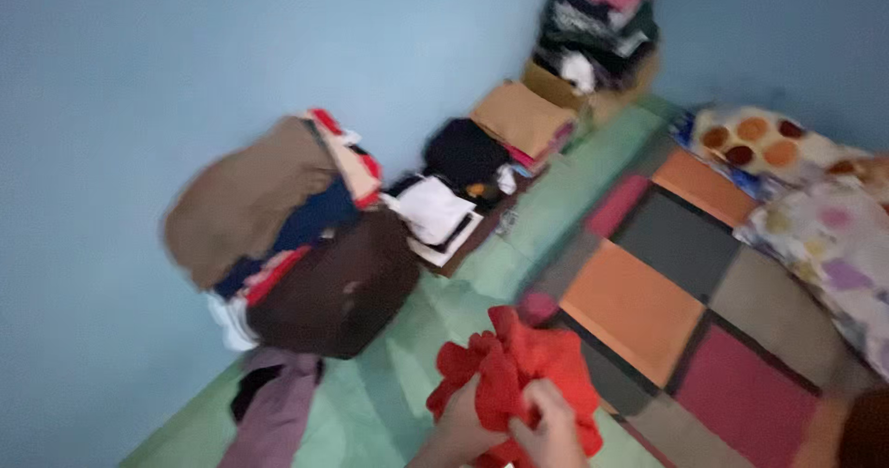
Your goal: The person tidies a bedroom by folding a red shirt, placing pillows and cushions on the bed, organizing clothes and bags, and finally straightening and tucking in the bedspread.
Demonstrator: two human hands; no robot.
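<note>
Gripping a crumpled red fabric garment (514,375), both of my hands sit at the near bottom edge of the view. My left hand (458,431) has its fingers closed into the cloth from the left, and my right hand (553,428) has its fingers (542,403) curled shut over a fold on the right, so the two hands are just beside each other with the bundle bunched up between and above them. The garment is held up over the pale green floor mat (407,375).

To the right lies a patchwork quilt of orange, grey and pink squares (667,292), with floral and spotted pillows (815,199) along its far right edge. To the left, against the blue wall (139,79), leans a tilted stack of folded clothes topped by a brown piece (250,199), with a dark brown rounded bundle (338,283) just beside it and a purple cloth (278,403) near it on the floor. Farther back, more folded piles (491,144) line the wall. The view is blurred.
</note>
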